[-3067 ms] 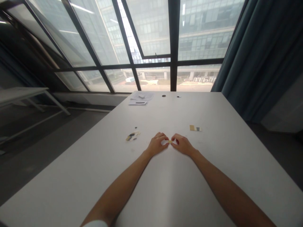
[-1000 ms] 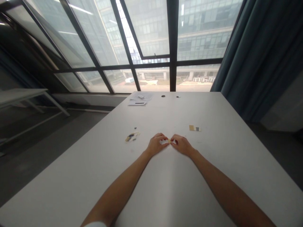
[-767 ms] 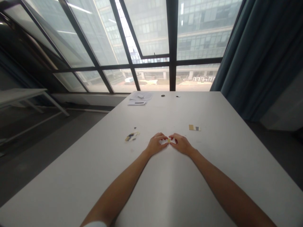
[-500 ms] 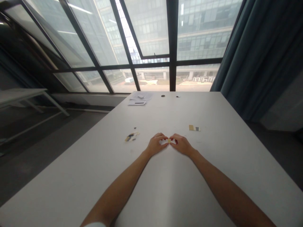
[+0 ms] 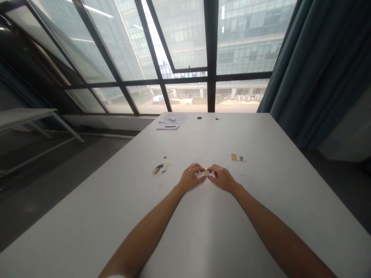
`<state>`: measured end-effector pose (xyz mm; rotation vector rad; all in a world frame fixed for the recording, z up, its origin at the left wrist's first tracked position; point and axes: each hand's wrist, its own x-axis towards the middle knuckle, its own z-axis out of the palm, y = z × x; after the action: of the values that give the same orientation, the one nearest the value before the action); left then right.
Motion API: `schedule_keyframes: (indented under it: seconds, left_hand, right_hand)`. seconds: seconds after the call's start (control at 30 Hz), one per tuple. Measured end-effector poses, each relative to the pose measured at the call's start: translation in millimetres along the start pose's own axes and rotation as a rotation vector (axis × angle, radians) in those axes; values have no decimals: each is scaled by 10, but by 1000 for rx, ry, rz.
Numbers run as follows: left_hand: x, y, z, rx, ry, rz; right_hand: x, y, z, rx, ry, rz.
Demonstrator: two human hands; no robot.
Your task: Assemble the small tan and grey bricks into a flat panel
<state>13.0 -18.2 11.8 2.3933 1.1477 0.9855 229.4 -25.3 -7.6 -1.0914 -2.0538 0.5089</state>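
Your left hand (image 5: 191, 178) and right hand (image 5: 222, 178) meet fingertip to fingertip, both pinching one small yellow piece (image 5: 206, 173) just above the white table (image 5: 203, 231) | left of that piece: a loose heap of small parts (image 5: 160, 167) | right and farther: a tan-and-grey strip (image 5: 238, 157) | far beyond: papers (image 5: 171, 120).

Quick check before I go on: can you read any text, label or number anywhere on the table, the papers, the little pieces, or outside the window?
None can be read.
Papers at the far edge: a dark bar shows, any print too small to read.
Tan and grey strip: no lettering visible.
Small pieces by the left hand: too small to tell.
Yellow piece pinched between both hands, right hand: no mark visible.
Building outside: no sign legible.
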Motion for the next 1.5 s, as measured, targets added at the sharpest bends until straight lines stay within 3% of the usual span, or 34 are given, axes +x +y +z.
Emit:
schedule_keyframes:
  seconds: [1.5]
  left_hand:
    - [-2, -26, 13, -7, -20, -11]
  right_hand:
    - [1, 21, 6, 5, -5, -2]
